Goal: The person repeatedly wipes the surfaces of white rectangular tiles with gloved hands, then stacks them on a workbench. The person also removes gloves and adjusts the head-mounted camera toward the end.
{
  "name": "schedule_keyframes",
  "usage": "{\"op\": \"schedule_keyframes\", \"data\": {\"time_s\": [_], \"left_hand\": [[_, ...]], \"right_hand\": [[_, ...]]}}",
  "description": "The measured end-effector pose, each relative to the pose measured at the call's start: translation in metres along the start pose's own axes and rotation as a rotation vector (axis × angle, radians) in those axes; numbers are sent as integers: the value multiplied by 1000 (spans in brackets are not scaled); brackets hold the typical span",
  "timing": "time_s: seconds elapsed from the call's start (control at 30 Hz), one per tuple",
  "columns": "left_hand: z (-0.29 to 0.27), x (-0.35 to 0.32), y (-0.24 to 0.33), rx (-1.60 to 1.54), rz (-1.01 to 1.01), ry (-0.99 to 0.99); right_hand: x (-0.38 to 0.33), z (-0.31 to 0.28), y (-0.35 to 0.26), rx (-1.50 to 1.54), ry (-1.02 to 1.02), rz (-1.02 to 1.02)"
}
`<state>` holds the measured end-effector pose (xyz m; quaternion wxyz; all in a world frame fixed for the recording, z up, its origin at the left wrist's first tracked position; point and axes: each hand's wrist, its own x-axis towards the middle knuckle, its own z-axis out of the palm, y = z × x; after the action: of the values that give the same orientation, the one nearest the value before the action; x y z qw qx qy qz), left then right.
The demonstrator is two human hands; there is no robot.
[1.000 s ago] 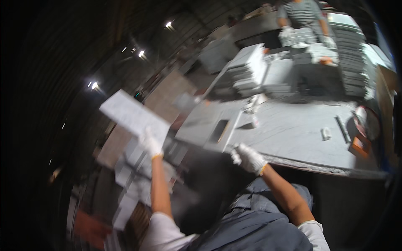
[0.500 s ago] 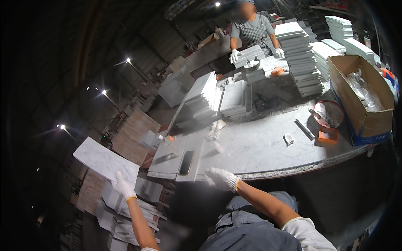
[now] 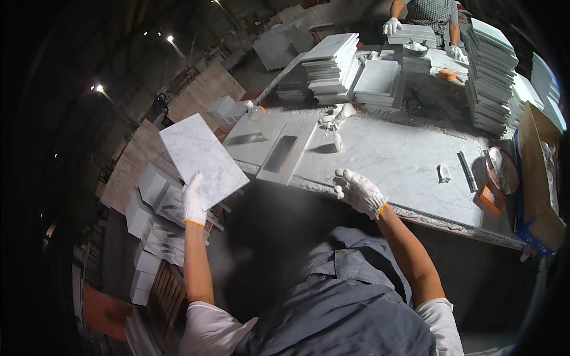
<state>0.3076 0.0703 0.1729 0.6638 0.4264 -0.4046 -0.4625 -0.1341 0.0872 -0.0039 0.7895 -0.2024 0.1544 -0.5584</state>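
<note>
My left hand [image 3: 194, 202], in a white knit glove, grips the lower edge of a white, grey-veined marble tile [image 3: 203, 157]. The tile is tilted and hangs in the air left of the worktable. My right hand [image 3: 360, 192], gloved too, is at the table's front edge with its fingers apart and nothing in them. Nearest to it on the marble-topped worktable [image 3: 409, 163] are a small white bottle [image 3: 337, 141] and a crumpled white glove [image 3: 337, 116]. A phone [image 3: 281, 153] lies on a narrow slab farther left.
Tile stacks [image 3: 332, 65] stand at the back, with a taller stack [image 3: 490, 77] at the right. A cardboard box [image 3: 537, 178], a red-rimmed bowl [image 3: 502, 170] and an orange block [image 3: 491, 198] sit at the right end. More tiles [image 3: 160, 222] are piled low at my left. A co-worker [image 3: 424, 18] stands across.
The tile has come up and rightward in my left hand, turning its broad face more toward me. My right hand has shifted right and spread its fingers. The view has swung too.
</note>
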Motion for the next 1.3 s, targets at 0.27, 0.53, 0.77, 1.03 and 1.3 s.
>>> {"op": "schedule_keyframes", "data": {"time_s": [0.27,0.53,0.77,1.03,1.3], "left_hand": [[7,-41,-63,78,-232,-72],[48,-85,-145,175,-465,-65],[75,-79,-193,140,-693,-149],[78,-14,-166,644,-308,-180],[120,116,-192,1851,101,-278]], "right_hand": [[1,-12,8,-290,-18,170],[13,18,77,-522,-52,265],[6,30,53,-319,94,158],[35,41,38,-471,177,192],[59,61,24,-443,158,196]]}}
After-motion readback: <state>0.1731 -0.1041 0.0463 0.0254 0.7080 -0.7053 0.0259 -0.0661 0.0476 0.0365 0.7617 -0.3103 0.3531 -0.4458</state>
